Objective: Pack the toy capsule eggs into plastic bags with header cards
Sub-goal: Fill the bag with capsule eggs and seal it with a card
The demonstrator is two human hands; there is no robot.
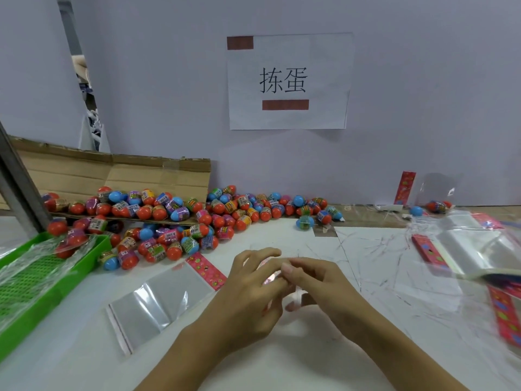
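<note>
In the head view, your left hand (251, 280) and right hand (315, 280) meet at the centre of the white table (296, 356), fingertips touching. Both sets of fingers are curled around a small pale item between them; it is too blurred and too hidden to identify, though it shows clear film and a trace of pink. Just left of your left hand, an empty plastic bag (158, 303) lies flat, its pink header card (206, 270) at the far end and its open mouth toward you. The capsule eggs (174, 221) are heaped at the far left of the table, mostly red and blue halves with printed wraps. Some rest on a flattened cardboard box (112, 176) leaning against the wall; the remainder spill across the table to the right along the wall. At the near left, a green tray (17, 328) is lined with clear film and holds a few eggs at its far end. At the right, a stack of empty bags (473, 249) with red header cards lies on the table. A paper sign (290, 80) with two characters is fixed to the wall.
</note>
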